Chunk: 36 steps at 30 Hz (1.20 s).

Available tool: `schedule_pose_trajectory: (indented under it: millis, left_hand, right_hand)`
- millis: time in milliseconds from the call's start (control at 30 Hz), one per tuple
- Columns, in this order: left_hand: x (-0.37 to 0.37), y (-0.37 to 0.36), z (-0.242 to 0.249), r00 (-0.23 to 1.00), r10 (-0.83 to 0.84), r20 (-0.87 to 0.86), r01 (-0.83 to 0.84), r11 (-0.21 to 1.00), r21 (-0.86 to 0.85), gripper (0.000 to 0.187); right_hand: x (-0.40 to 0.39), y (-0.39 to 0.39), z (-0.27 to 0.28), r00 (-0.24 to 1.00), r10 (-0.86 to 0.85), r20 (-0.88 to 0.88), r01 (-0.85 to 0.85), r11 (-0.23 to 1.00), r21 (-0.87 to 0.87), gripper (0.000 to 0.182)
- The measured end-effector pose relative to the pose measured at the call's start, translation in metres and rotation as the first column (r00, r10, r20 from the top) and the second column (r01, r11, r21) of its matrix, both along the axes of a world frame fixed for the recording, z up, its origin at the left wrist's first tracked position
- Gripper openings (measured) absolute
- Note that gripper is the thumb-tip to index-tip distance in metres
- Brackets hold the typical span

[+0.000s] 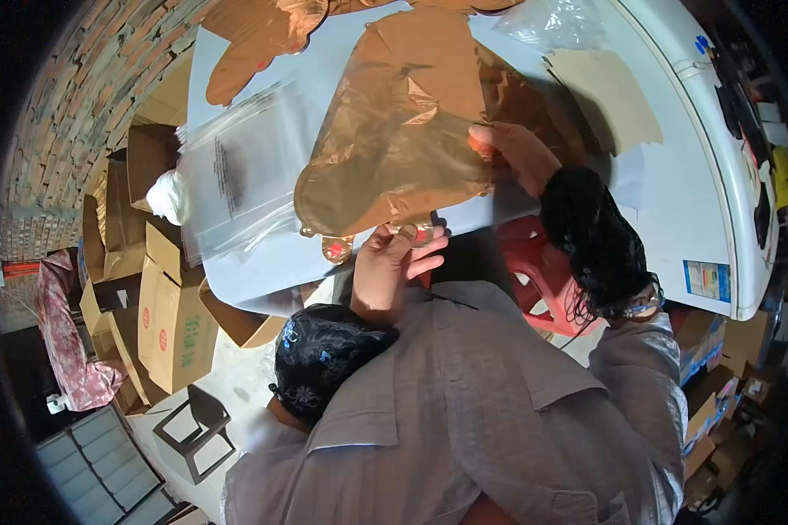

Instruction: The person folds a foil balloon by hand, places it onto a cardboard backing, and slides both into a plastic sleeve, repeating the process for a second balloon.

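Observation:
A flat, uninflated foil balloon (385,122) in shiny copper-gold is held up over the white table. My left hand (390,267) pinches its near lower edge between thumb and index finger, beside a small rounded lobe with a red spot (336,250). The other fingers of that hand are loosely spread. My right hand (521,156) grips the balloon's right edge with thumb and fingertips. Behind it, a darker part of copper foil (530,101) hangs to the right. Black patterned sleeve covers reach up to both wrists.
Clear plastic bags (245,171) lie at the table's left, more copper foil (267,39) at the far side. A beige sheet (604,101) is on the right, near a white appliance (674,184). Cardboard boxes (175,319) stand left, a red stool (547,276) below the table.

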State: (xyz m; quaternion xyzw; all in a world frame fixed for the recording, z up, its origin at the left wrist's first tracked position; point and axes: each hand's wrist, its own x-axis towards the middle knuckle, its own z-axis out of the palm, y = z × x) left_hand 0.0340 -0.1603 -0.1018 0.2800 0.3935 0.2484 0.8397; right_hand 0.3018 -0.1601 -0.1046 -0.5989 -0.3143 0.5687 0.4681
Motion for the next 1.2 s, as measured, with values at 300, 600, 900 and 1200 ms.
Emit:
schedule_pose_trajectory:
  millis: [300,600,900,1200]
  left_hand:
    - [-0.004,0.005,0.01,0.999,-0.032,-0.022,0.032,0.999,0.022,0.015]
    - [-0.003,0.005,0.017,0.999,-0.043,-0.008,0.043,0.999,0.025,0.017]
    - [-0.003,0.005,0.02,0.997,-0.061,-0.048,0.064,0.996,0.061,0.02]
    - [-0.003,0.002,0.017,0.996,-0.074,-0.044,0.077,0.995,0.059,0.017]
  right_hand:
    - [-0.009,-0.018,-0.001,0.984,0.01,-0.179,-0.024,0.997,-0.077,0.02]
    - [-0.028,-0.031,0.018,0.989,-0.005,-0.147,-0.022,0.983,-0.181,0.025]
    - [-0.024,-0.031,0.008,0.996,0.031,-0.084,-0.041,0.991,-0.126,0.029]
    - [-0.03,-0.035,0.018,0.992,-0.032,-0.122,0.013,0.988,-0.153,0.03]
